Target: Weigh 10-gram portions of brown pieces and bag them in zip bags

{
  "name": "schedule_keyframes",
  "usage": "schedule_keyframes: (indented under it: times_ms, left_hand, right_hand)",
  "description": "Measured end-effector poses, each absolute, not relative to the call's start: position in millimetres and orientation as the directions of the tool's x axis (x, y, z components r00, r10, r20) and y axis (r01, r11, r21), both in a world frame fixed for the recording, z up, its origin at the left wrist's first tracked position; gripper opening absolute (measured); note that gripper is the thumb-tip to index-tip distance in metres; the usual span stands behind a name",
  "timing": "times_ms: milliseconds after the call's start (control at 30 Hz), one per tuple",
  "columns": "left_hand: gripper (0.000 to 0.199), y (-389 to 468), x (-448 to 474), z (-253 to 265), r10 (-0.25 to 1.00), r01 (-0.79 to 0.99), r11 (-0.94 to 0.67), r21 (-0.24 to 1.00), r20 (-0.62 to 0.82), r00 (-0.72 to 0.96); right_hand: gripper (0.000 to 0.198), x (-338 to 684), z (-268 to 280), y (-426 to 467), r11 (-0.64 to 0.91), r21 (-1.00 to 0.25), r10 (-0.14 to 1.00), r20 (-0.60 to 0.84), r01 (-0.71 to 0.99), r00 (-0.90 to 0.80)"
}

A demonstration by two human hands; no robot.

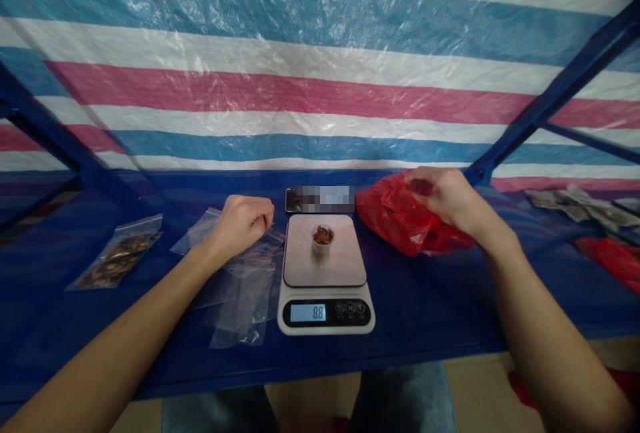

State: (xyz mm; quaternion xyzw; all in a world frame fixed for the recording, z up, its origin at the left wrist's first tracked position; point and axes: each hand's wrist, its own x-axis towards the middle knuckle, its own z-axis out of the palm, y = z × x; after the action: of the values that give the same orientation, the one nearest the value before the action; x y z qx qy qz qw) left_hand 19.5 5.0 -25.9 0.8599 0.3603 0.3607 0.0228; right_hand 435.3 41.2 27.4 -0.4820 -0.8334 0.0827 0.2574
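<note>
A white digital kitchen scale (325, 272) reads 8.8. On its plate stands a small clear cup (321, 248) filled with brown dried pieces (324, 234). My left hand (246, 221) is curled into a fist left of the scale, above loose clear zip bags (240, 296); nothing shows in it. Right of the scale lies a crumpled red plastic bag (393, 210). My right hand (443, 194) grips its upper right part, with the fingers bent inward and the fingertips partly hidden. What the red bag contains does not show.
A zip bag of brown dried pieces (117, 256) lies at the left. Behind the scale is a phone (294, 201) with a blurred screen. Blue shelf posts (545, 103) rise at both sides before a striped tarp (300, 93). More packets (583, 206) lie far right.
</note>
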Motion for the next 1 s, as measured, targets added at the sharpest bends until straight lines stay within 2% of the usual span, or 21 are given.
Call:
schedule_keyframes:
  times_ms: [200, 333, 433, 567, 667, 867, 1000]
  left_hand:
    - [0.025, 7, 18, -28, 0.655, 0.615, -0.723, 0.314, 0.594, 0.467]
    - [0.025, 8, 16, -29, 0.660, 0.620, -0.718, 0.316, 0.593, 0.461]
    - [0.025, 8, 16, -30, 0.663, 0.621, -0.718, 0.315, 0.582, 0.471]
    - [0.025, 8, 16, -31, 0.659, 0.617, -0.724, 0.307, 0.572, 0.488]
    - [0.025, 8, 17, -31, 0.655, 0.608, -0.731, 0.310, 0.567, 0.499]
    - [0.025, 7, 18, -30, 0.644, 0.602, -0.742, 0.295, 0.564, 0.517]
    - [0.025, 6, 19, -29, 0.630, 0.602, -0.751, 0.272, 0.569, 0.529]
  right_hand:
    - [0.027, 445, 42, 30, 0.423, -0.580, 0.901, 0.352, 0.696, -0.254]
    - [0.021, 455, 54, 19, 0.445, -0.623, 0.892, 0.375, 0.643, -0.253]
    - [0.019, 457, 67, 12, 0.480, -0.602, 0.874, 0.390, 0.638, -0.290]
    - [0.014, 425, 89, 0, 0.592, -0.473, 0.804, 0.403, 0.653, -0.437]
    - [0.012, 377, 100, -8, 0.751, -0.395, 0.650, 0.302, 0.529, -0.697]
    - [0.018, 302, 87, -2, 0.803, -0.521, 0.416, 0.147, 0.287, -0.897]
    - [0.014, 293, 70, 7, 0.784, -0.545, 0.428, 0.124, 0.299, -0.895]
